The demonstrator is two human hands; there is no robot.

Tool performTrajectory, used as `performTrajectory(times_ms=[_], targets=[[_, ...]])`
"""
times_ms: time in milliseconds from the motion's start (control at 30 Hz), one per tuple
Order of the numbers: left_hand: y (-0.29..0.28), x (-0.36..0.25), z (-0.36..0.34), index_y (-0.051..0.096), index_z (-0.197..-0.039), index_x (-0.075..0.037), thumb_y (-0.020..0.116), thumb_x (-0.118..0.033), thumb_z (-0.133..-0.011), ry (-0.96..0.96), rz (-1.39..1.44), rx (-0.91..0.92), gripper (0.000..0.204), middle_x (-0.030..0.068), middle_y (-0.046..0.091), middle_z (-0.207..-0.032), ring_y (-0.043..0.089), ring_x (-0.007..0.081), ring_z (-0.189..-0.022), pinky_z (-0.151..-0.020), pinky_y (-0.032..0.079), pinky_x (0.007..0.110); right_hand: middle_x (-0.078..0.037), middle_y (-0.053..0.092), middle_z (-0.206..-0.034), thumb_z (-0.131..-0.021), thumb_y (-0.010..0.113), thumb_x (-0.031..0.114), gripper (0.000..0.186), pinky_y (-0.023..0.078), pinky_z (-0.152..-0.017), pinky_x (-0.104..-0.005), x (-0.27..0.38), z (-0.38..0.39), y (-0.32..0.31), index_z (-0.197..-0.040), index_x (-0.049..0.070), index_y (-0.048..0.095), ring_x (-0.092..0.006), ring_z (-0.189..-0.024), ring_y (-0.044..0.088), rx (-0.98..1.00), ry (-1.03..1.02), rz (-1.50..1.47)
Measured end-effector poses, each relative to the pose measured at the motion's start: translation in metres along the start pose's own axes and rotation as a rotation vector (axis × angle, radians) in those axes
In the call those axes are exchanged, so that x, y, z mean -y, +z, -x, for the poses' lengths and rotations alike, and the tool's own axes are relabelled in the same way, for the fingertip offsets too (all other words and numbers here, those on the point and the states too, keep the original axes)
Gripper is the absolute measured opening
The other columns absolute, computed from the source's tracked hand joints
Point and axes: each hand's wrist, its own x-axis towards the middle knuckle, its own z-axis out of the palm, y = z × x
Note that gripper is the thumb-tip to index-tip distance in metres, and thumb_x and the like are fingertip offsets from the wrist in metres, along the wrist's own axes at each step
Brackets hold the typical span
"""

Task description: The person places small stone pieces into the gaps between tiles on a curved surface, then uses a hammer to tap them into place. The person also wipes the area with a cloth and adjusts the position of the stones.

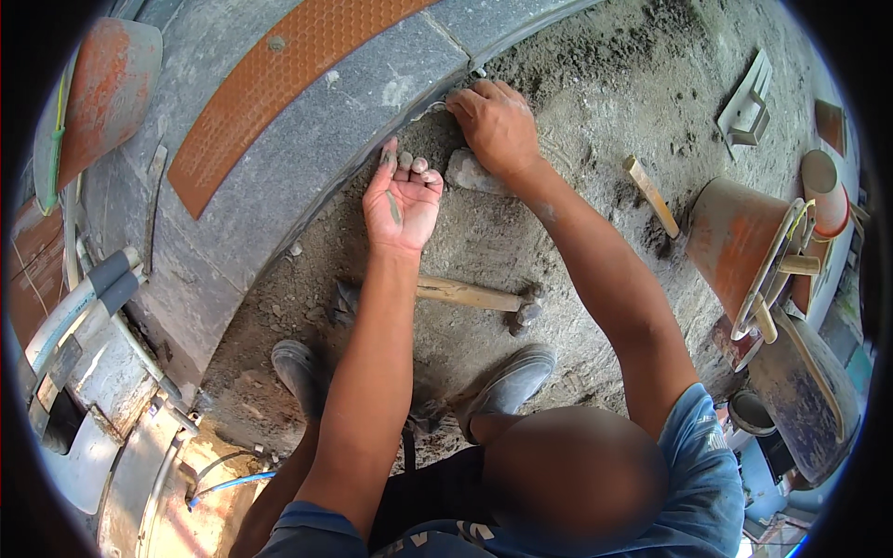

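Observation:
My left hand (402, 200) is turned palm up over the grey sandy mortar bed (577, 121), fingers curled loosely, with grey mortar on the fingertips and nothing gripped. My right hand (498, 126) rests palm down on the mortar against the edge of the dark grey curved paving slab (307, 158), just above a pale stone (470, 174). A hammer (474, 298) with a wooden handle lies on the ground under my left forearm. My two dusty shoes (507, 377) stand on the mortar below it.
An orange studded paving strip (279, 84) curves across the slab. A wooden stick (651, 195) lies at right. An orange bucket (735, 242) holds wooden-handled tools, beside a dark tub (805, 400). A metal float (747, 102) lies at top right. Pipes (79, 307) lie at left.

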Motion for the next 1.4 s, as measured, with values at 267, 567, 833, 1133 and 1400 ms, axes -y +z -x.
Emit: performTrajectory(times_ms=[267, 567, 833, 1133, 1400], targets=[[-0.002, -0.001, 0.001, 0.063, -0.110, -0.005, 0.059, -0.012, -0.087, 0.009, -0.013, 0.004, 0.024, 0.0059, 0.059, -0.080, 0.052, 0.0193, -0.079, -0.076, 0.042, 0.035, -0.012, 0.060, -0.082, -0.084, 0.062, 0.017, 0.010, 0.049, -0.078, -0.0416, 0.004, -0.003, 0.003, -0.086, 0.009, 0.068, -0.0315, -0.088, 0.059, 0.040, 0.118, -0.156], [-0.005, -0.002, 0.000, 0.062, -0.112, -0.006, 0.060, -0.012, -0.086, 0.003, -0.018, 0.026, 0.027, 0.0066, 0.059, -0.081, 0.052, 0.0199, -0.079, -0.077, 0.043, 0.035, -0.013, 0.063, -0.080, -0.079, 0.065, 0.012, 0.007, 0.051, -0.073, -0.0412, 0.006, -0.007, 0.005, -0.083, 0.006, 0.067, -0.0332, -0.079, 0.062, -0.025, 0.183, -0.266], [-0.005, 0.000, 0.001, 0.058, -0.117, -0.006, 0.060, -0.011, -0.085, 0.009, -0.026, 0.033, 0.032, 0.0063, 0.059, -0.080, 0.053, 0.0198, -0.079, -0.076, 0.043, 0.035, -0.016, 0.067, -0.085, -0.078, 0.065, 0.009, 0.011, 0.052, -0.072, -0.0416, 0.009, -0.003, -0.003, -0.087, 0.004, 0.066, -0.0341, -0.079, 0.065, -0.023, 0.231, -0.327], [-0.006, -0.001, 0.001, 0.053, -0.123, -0.007, 0.060, -0.010, -0.085, 0.006, -0.061, 0.069, 0.039, 0.0057, 0.057, -0.079, 0.053, 0.0197, -0.079, -0.076, 0.043, 0.035, -0.013, 0.068, -0.077, -0.078, 0.072, 0.009, 0.015, 0.052, -0.066, -0.0322, 0.015, -0.009, -0.005, -0.087, 0.002, 0.061, -0.0235, -0.070, 0.068, 0.029, 0.461, -0.423], [-0.009, -0.001, 0.000, 0.040, -0.136, -0.008, 0.057, -0.010, -0.086, 0.020, -0.087, 0.079, 0.052, 0.0076, 0.054, -0.082, 0.052, 0.0199, -0.079, -0.076, 0.043, 0.036, -0.013, 0.066, -0.075, -0.077, 0.070, 0.006, 0.018, 0.049, -0.065, -0.0374, 0.015, -0.009, -0.004, -0.086, 0.003, 0.055, -0.0284, -0.070, 0.064, 0.010, 0.456, -0.466]])
